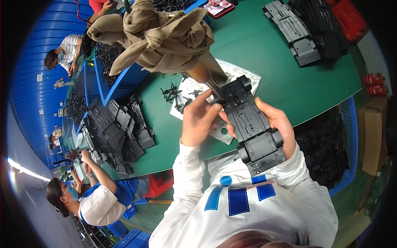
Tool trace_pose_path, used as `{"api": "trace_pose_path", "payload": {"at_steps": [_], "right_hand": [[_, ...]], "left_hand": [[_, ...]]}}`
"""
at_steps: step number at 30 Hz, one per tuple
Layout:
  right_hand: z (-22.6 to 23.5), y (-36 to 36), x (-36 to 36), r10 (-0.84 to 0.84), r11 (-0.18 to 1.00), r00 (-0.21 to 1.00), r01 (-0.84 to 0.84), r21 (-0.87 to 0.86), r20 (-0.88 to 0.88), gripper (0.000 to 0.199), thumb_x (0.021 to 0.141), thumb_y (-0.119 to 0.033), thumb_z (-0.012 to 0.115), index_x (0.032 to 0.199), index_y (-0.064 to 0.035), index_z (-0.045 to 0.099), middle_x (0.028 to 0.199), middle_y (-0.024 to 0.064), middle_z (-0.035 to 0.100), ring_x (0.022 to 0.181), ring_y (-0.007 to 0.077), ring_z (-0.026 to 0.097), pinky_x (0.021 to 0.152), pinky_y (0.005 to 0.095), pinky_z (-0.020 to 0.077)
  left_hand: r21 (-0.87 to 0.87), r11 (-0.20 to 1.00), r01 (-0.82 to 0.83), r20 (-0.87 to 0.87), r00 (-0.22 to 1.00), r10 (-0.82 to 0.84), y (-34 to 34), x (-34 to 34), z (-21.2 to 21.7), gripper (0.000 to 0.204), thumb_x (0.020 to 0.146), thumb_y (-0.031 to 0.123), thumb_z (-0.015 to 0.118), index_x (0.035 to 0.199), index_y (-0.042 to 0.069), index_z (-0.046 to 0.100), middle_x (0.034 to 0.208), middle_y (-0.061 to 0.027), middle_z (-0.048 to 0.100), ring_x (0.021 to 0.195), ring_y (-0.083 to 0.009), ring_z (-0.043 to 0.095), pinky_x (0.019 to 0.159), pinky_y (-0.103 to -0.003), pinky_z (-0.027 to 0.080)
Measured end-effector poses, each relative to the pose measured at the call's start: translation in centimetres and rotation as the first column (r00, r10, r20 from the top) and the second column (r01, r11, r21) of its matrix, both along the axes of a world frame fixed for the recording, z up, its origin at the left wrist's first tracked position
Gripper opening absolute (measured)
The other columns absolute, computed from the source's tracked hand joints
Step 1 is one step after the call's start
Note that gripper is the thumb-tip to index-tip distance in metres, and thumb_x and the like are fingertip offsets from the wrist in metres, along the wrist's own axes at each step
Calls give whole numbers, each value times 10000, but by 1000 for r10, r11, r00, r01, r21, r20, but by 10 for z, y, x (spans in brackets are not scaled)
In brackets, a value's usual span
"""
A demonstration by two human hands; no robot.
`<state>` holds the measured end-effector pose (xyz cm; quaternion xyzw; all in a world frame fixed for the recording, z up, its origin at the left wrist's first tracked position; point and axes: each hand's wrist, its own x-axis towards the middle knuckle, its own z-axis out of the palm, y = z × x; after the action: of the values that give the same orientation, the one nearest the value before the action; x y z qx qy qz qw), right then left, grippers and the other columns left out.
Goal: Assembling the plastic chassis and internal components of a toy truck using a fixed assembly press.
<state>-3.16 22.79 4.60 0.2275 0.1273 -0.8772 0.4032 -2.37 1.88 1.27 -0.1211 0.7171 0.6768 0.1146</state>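
Note:
A black plastic toy car chassis point(247, 119) with wheels lies tilted across the space in front of me. My right hand point(282, 124) grips its right side, thumb on top near the upper end. My left hand point(201, 122) is at its left edge, with curled fingers against the side below the upper left wheel. A metal tool tip point(216, 90) comes down at the chassis's upper end, close to my left fingers. Above it, brown cloth point(161, 39) is knotted round the tool. Small black parts point(170, 93) lie by a pale metal plate point(248, 76) beneath.
A heap of black chassis point(113, 132) covers the green table point(264, 49) at left; more chassis point(295, 31) lie at far right. Blue bins point(99, 80) hold small black parts. A blue crate point(351, 136) stands at right. Co-workers point(99, 198) sit along the left side.

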Motion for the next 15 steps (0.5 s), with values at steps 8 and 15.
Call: {"api": "trace_pose_path", "payload": {"at_steps": [8, 15], "right_hand": [[1, -3, 0, -10, 1000, 1000, 10, 1, -16, 536, 1083, -359, 325, 1371, 62, 492, 1241, 207, 642, 964, 266, 699, 824, 345, 612], [-2, 0, 0, -10, 1000, 999, 10, -4, -37, 516, 1082, -350, 348, 1361, 51, 510, 1235, 202, 656, 996, 276, 701, 911, 366, 580]], "left_hand": [[3, 1000, -10, 5, 1000, 10, -1, 0, -2, 480, 951, 68, 652, 1384, -87, 514, 700, -25, 669, 535, -41, 514, 469, -199, 394], [-9, 1000, 22, -26, 999, -22, -1, -1, -3, 446, 975, 75, 601, 1395, -47, 511, 715, -35, 677, 532, -92, 595, 457, -188, 386]]}}
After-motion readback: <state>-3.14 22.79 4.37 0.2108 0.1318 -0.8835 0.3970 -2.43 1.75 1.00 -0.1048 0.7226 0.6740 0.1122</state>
